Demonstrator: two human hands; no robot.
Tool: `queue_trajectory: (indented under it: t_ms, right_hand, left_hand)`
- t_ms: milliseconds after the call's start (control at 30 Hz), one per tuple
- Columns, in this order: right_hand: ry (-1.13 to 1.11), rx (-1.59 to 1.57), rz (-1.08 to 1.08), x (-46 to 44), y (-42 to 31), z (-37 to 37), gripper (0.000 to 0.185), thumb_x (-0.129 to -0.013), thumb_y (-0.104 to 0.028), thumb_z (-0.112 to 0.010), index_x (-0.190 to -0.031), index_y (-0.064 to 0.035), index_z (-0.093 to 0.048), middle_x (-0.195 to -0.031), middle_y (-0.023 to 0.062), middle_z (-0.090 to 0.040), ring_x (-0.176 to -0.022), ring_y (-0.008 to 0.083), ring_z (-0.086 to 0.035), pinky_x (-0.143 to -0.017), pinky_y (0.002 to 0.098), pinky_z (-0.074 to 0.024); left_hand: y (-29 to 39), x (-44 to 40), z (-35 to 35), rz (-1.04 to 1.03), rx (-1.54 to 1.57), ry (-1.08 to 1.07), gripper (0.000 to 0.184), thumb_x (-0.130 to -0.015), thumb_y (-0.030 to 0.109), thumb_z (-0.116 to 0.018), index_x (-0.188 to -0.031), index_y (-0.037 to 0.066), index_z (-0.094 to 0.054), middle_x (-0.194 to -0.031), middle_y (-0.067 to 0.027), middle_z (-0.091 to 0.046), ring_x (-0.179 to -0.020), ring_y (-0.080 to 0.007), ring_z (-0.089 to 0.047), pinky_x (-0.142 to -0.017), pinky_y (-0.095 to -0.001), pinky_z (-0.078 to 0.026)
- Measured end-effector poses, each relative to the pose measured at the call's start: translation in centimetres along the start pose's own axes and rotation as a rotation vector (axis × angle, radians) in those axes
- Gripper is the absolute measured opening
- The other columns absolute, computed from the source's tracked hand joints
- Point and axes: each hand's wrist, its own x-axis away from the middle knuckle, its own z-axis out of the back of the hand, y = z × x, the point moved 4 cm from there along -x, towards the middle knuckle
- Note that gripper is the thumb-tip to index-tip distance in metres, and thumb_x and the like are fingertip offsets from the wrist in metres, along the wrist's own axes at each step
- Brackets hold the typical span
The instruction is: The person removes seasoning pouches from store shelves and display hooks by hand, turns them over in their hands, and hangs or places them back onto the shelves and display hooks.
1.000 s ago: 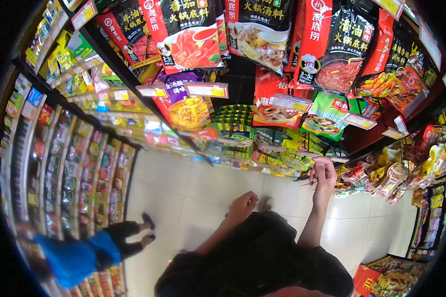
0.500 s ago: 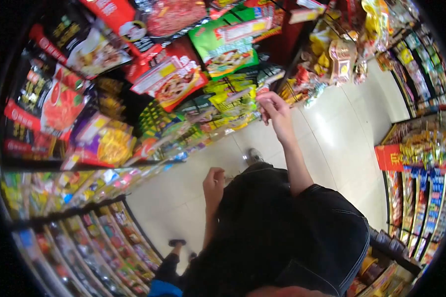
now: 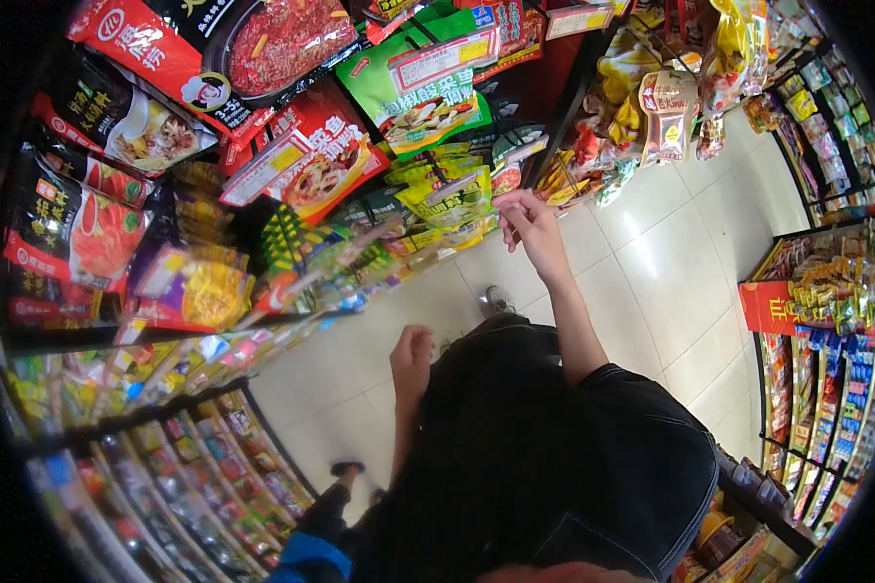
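Note:
My right hand [image 3: 534, 233] is raised over the floor beside the yellow seasoning packets [image 3: 454, 202], its fingers loosely bent and partly apart, holding nothing. My left hand [image 3: 412, 358] hangs lower, left of my dark clothing, with its fingers curled together and nothing showing in them. Neither hand visibly touches the goods. Up and left of my right hand hang a green packet [image 3: 428, 121], a red packet [image 3: 325, 170] and black-and-red packets [image 3: 117, 112] on the shelf. Small price labels stand in front of them.
Shelves of small goods [image 3: 180, 476] run along the lower left. A person in blue and dark clothing [image 3: 311, 554] is partly visible at the bottom. Bagged snacks [image 3: 668, 117] hang at the upper right. A red box [image 3: 768, 307] stands at the right. Pale tiled floor [image 3: 651, 282] lies between.
The view has swung round, so the shelf packets now lie further left and the other person lower. Both hands sit further left in view. Their finger poses look much the same.

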Motion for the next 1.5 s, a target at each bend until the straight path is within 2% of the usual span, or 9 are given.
queue_trajectory:
  t_ms: [333, 567, 800, 900, 1000, 1133, 1267, 1300, 1500]
  right_hand:
    - [-0.014, 0.067, 0.025, -0.6, -2.6, -0.4, 0.017, -0.103, -0.012, -0.055, -0.113, -0.0039, -0.066, -0.084, 0.0004, -0.063, -0.066, 0.0052, -0.057, -0.055, 0.0212, -0.0458]
    - [0.260, 0.250, 0.912, -1.7, -24.5, 0.5, 0.020, -0.101, -0.011, -0.061, -0.117, 0.0010, -0.066, -0.107, 0.0099, -0.071, -0.087, 0.0105, -0.067, -0.069, 0.0238, -0.0538]
    - [0.325, 0.840, 1.182, -9.8, -29.1, -5.9, 0.101, -0.078, -0.046, -0.084, -0.152, 0.0002, -0.033, -0.144, 0.0246, -0.050, -0.130, 0.0365, -0.053, -0.108, 0.0425, -0.0435]
    - [0.316, 1.065, 0.999, -6.9, -30.3, -8.9, 0.128, -0.073, -0.057, -0.086, -0.161, -0.0080, -0.008, -0.154, 0.0411, -0.019, -0.145, 0.0554, -0.024, -0.113, 0.0571, -0.0347]
    - [0.375, 1.109, 1.056, -6.2, -30.4, -11.0, 0.121, -0.075, -0.055, -0.085, -0.160, -0.0065, -0.013, -0.151, 0.0428, -0.022, -0.141, 0.0578, -0.029, -0.111, 0.0562, -0.0380]
    - [0.235, 0.947, 0.853, -7.1, -30.7, -12.0, 0.110, -0.079, -0.046, -0.084, -0.157, -0.0034, -0.019, -0.154, 0.0373, -0.024, -0.135, 0.0560, -0.041, -0.107, 0.0528, -0.0446]
    - [0.206, 0.908, 1.062, -8.5, -29.8, -10.0, 0.103, -0.082, -0.037, -0.082, -0.158, -0.0076, -0.018, -0.162, 0.0230, -0.023, -0.139, 0.0535, -0.039, -0.110, 0.0523, -0.0432]
    - [0.231, 0.810, 1.184, -9.4, -29.2, -9.2, 0.089, -0.079, -0.033, -0.080, -0.150, 0.0001, -0.039, -0.143, 0.0253, -0.052, -0.130, 0.0367, -0.055, -0.108, 0.0416, -0.0446]
    - [0.010, 0.344, 0.919, -8.8, -29.3, -5.6, 0.057, -0.090, -0.008, -0.062, -0.145, -0.0024, -0.049, -0.122, 0.0127, -0.066, -0.102, 0.0163, -0.064, -0.089, 0.0294, -0.0516]
  left_hand:
    - [0.6, -0.1, -0.2, 0.051, -0.029, 0.036, 0.011, -0.101, 0.012, -0.058, -0.104, 0.004, -0.064, -0.085, -0.0043, -0.065, -0.076, -0.0115, -0.061, -0.069, -0.0263, -0.051]
    - [1.2, -1.4, -1.0, -0.022, -0.025, 0.007, 0.009, -0.098, 0.006, -0.058, -0.105, 0.004, -0.064, -0.086, -0.0049, -0.067, -0.077, -0.0127, -0.064, -0.068, -0.0271, -0.053]
    - [3.1, -2.3, -2.1, -0.040, -0.028, -0.045, 0.011, -0.098, 0.005, -0.057, -0.106, 0.005, -0.063, -0.093, -0.0050, -0.069, -0.082, -0.0130, -0.066, -0.069, -0.0278, -0.054]
    - [3.0, -2.3, -2.3, -0.060, -0.007, -0.029, 0.010, -0.098, 0.005, -0.057, -0.106, 0.005, -0.063, -0.092, -0.0047, -0.069, -0.081, -0.0132, -0.067, -0.069, -0.0279, -0.054]
    - [2.2, -2.1, -2.6, -0.071, 0.008, 0.000, 0.009, -0.098, 0.005, -0.057, -0.105, 0.005, -0.063, -0.092, -0.0049, -0.069, -0.081, -0.0134, -0.067, -0.068, -0.0281, -0.054]
    - [2.6, -1.9, -2.8, -0.059, -0.019, -0.011, 0.009, -0.099, 0.005, -0.057, -0.105, 0.005, -0.063, -0.091, -0.0052, -0.069, -0.081, -0.0138, -0.067, -0.069, -0.0287, -0.054]
    - [2.5, -1.5, -2.3, -0.045, -0.036, 0.016, 0.009, -0.098, 0.004, -0.058, -0.104, 0.005, -0.064, -0.090, -0.0054, -0.069, -0.080, -0.0142, -0.067, -0.070, -0.0293, -0.055]
    - [2.4, -1.5, -2.2, -0.042, -0.031, 0.030, 0.009, -0.097, 0.004, -0.058, -0.104, 0.005, -0.064, -0.090, -0.0054, -0.069, -0.080, -0.0142, -0.067, -0.070, -0.0294, -0.055]
    - [0.4, -0.9, -1.5, -0.028, -0.018, 0.064, 0.009, -0.097, 0.004, -0.059, -0.104, 0.006, -0.064, -0.089, -0.0050, -0.069, -0.080, -0.0142, -0.068, -0.069, -0.0294, -0.054]
